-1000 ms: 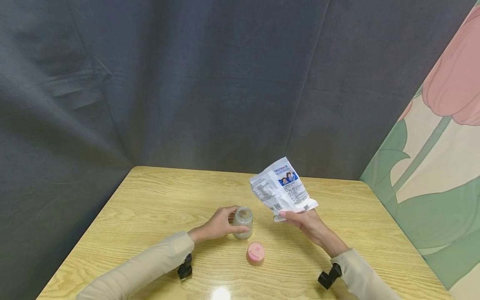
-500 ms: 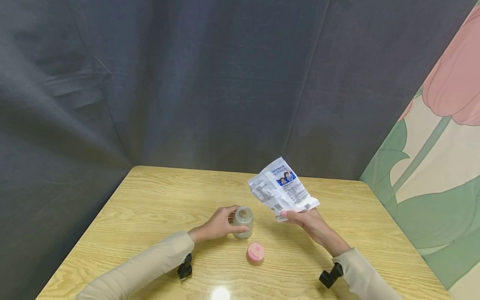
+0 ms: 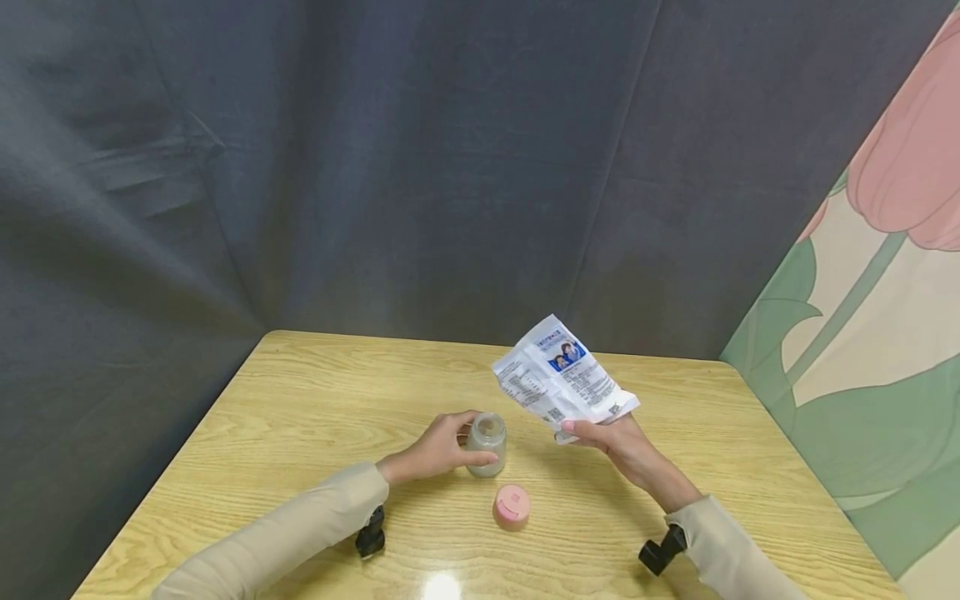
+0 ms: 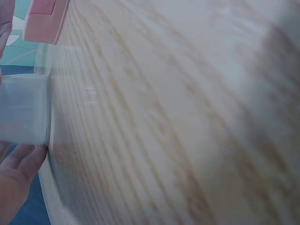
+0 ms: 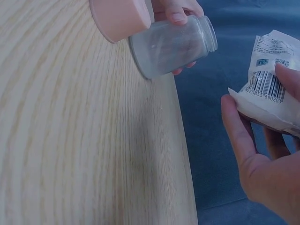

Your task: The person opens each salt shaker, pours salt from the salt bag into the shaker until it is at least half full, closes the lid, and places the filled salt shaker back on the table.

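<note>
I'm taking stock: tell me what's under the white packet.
Fingers of the right hand show beneath the packet, with the table below. The part of the table the packet covers can't be seen.

Packet [image 3: 564,382]: printed in blue and black on white.
Lid [image 3: 512,507]: coloured pink, lower centre.
Tabletop [image 3: 330,400]: patterned with yellowish wood grain.

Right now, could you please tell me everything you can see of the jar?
The jar is small, round and translucent, with a cloudy, pale look; whether it is glass or plastic I cannot tell. Its narrower neck carries ridges, and the mouth is uncovered. It stands upright on the table, left of and farther from the person than the pink cap. The left hand grips it round the side. Whether anything is inside is unclear.
</note>
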Tool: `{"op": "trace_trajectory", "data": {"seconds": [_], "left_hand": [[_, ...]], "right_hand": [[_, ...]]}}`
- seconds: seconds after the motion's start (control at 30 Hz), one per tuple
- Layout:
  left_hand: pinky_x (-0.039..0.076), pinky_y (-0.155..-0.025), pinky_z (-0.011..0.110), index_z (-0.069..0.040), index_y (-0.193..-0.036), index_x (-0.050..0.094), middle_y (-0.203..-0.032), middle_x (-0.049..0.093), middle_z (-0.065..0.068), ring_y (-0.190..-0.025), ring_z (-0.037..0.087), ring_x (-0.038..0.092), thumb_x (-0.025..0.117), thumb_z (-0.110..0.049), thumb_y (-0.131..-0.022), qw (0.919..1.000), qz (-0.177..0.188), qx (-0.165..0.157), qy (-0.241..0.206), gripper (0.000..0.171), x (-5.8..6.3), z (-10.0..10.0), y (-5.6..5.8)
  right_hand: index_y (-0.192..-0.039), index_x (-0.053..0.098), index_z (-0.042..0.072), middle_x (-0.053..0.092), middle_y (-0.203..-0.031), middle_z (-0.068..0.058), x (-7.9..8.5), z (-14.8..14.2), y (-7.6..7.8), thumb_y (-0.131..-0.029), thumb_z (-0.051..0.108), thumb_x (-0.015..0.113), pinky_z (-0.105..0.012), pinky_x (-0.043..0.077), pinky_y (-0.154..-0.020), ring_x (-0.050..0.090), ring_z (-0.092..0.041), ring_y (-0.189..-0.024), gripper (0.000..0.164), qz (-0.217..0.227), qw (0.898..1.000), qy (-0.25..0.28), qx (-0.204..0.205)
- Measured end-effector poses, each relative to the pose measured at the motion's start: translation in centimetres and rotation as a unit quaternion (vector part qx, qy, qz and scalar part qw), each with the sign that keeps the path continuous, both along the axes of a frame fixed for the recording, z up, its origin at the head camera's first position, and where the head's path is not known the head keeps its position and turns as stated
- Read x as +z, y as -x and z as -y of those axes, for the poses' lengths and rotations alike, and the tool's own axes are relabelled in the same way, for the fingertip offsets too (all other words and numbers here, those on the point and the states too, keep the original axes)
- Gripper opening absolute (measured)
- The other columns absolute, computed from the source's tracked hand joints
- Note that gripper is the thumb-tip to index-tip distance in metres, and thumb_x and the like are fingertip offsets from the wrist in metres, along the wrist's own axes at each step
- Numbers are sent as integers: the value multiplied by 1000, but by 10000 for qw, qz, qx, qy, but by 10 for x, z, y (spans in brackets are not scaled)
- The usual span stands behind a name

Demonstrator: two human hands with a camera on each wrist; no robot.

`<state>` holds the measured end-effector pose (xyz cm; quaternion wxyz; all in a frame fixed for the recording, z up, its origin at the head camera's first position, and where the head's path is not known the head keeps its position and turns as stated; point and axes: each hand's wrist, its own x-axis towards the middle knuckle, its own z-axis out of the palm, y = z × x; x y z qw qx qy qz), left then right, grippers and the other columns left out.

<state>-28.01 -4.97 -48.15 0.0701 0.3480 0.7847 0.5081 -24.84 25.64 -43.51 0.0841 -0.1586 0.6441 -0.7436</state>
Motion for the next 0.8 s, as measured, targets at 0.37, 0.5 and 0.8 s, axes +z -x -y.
{"op": "trace_trajectory", "data": {"seconds": [0.37,0.5,0.8], "left_hand": [[53,-93,31,0,-132,58,-121,66,11,-110,23,65,80,-17,-85,10000,-15,0,30,55,0,0,0],[53,-93,38,5,-131,57,-120,66,16,-109,31,65,79,-10,-85,10000,-31,13,-31,53,10,-2,-7],[53,-94,41,11,-129,55,-120,64,23,-109,36,64,77,-5,-86,9999,108,-22,-28,51,38,-1,-23]], "right_hand": [[-133,56,19,69,-119,-5,-2,1,1,-89,-12,62,-41,59,-79,68,-26,-102,54,-308,9995,-89,30],[-132,57,19,69,-118,-5,-2,1,1,-89,-12,63,-40,59,-78,68,-25,-101,53,-357,9993,-106,40],[-129,59,22,70,-116,-2,0,2,0,-88,-10,65,-36,59,-76,68,-21,-100,52,-326,9990,-284,-87]]}}
